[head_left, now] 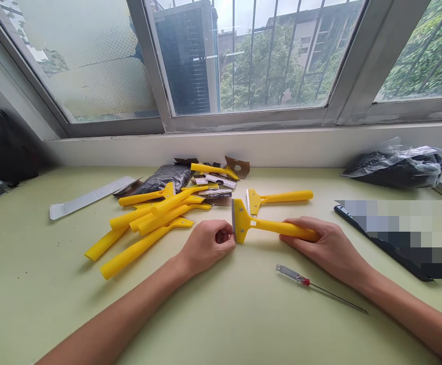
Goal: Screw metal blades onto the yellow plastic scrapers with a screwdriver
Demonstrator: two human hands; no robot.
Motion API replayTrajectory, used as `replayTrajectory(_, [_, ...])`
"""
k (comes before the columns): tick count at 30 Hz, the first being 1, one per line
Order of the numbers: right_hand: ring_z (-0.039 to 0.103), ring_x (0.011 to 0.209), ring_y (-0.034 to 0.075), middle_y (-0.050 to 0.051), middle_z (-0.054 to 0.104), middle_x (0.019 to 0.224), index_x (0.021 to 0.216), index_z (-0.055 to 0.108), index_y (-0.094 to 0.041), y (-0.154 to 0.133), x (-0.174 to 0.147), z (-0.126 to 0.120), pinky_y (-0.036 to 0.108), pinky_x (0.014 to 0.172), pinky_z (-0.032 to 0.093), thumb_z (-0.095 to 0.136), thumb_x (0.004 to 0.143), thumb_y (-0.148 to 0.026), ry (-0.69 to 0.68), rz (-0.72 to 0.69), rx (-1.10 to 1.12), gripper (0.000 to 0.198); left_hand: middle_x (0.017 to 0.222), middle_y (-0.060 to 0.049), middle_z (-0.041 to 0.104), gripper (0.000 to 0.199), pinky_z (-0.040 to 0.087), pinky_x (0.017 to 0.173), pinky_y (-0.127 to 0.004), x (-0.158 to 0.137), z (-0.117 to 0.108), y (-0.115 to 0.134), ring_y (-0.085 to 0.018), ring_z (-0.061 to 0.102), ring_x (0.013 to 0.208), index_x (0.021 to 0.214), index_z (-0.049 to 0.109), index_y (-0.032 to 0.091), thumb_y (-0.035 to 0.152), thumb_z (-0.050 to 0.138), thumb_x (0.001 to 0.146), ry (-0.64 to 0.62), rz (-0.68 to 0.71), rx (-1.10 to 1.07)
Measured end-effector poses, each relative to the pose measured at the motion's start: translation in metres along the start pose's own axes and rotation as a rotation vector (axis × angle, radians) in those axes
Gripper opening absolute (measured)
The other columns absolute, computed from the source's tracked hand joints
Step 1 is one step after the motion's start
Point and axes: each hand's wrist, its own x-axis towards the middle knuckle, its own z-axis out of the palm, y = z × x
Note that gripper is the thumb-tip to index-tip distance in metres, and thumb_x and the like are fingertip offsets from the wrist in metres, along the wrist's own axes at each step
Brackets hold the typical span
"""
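My right hand (pixel 321 238) is wrapped around the handle of a yellow scraper (pixel 274 227), whose wide head points left. At that head, the curled fingers of my left hand (pixel 209 242) pinch the lower end of the metal blade (pixel 233 218). A second yellow scraper (pixel 287 196) lies just behind, its blade also facing left. To the left is a loose pile of several yellow scrapers (pixel 140 248), overlapping one another. Nearer to me, below the held scraper, rests a screwdriver (pixel 291 274) with a clear handle and a red collar.
Behind the pile lie a black plastic-wrapped packet (pixel 163 178), open cardboard packaging (pixel 239 167) and a long white strip (pixel 91 197). A dark flat object (pixel 384 246), partly pixelated, is at the right. A clear bag with black contents (pixel 399 165) sits near the window ledge.
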Motion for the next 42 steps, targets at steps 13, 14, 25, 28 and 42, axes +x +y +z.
replayTrajectory(13, [0.066,0.085,0.024,0.000,0.073,0.102,0.105,0.075,-0.031,-0.0006,0.0001,0.0005,0.037,0.077,0.050,0.070,0.090,-0.042,-0.005,-0.007,-0.004,0.020,0.069,0.001,0.059,0.019,0.035,0.057,-0.025,-0.0007,-0.0020,0.0025,-0.011,0.045,0.061,0.086,0.069,0.016,0.027,0.054,0.093,0.007,-0.016,-0.025])
replayTrajectory(14, [0.066,0.085,0.024,-0.001,0.073,0.102,0.105,0.075,-0.032,-0.0005,-0.0001,0.0004,0.037,0.077,0.051,0.070,0.090,-0.042,-0.006,-0.008,-0.003,0.019,0.070,0.001,0.060,0.019,0.035,0.057,-0.025,-0.0005,-0.0020,0.0021,-0.011,0.045,0.061,0.089,0.069,0.016,0.027,0.054,0.093,0.004,-0.019,-0.039])
replayTrajectory(25, [0.065,0.087,0.022,-0.001,0.072,0.104,0.107,0.074,-0.032,0.0013,-0.0010,-0.0012,0.035,0.078,0.050,0.070,0.092,-0.041,-0.035,-0.038,0.013,0.018,0.072,0.001,0.059,0.017,0.036,0.057,-0.023,-0.0008,-0.0015,-0.0021,-0.010,0.045,0.063,0.087,0.066,0.014,0.029,0.059,0.091,-0.011,-0.040,-0.136])
replayTrajectory(28, [0.064,0.084,0.021,-0.001,0.071,0.101,0.108,0.074,-0.033,0.0016,-0.0011,-0.0011,0.035,0.077,0.050,0.069,0.094,-0.041,-0.057,-0.052,0.018,0.018,0.070,0.002,0.054,0.018,0.035,0.056,-0.022,-0.0006,-0.0017,-0.0039,-0.009,0.043,0.062,0.083,0.063,0.015,0.030,0.060,0.090,-0.026,-0.041,-0.165])
replayTrajectory(42, [0.063,0.083,0.018,-0.004,0.069,0.100,0.110,0.073,-0.036,0.0038,-0.0003,0.0000,0.032,0.076,0.049,0.070,0.094,-0.041,-0.069,-0.080,0.021,0.017,0.066,0.006,0.044,0.016,0.029,0.055,-0.023,-0.0004,-0.0022,-0.0010,-0.009,0.037,0.061,0.073,0.051,0.018,0.022,0.059,0.086,-0.021,-0.041,-0.135])
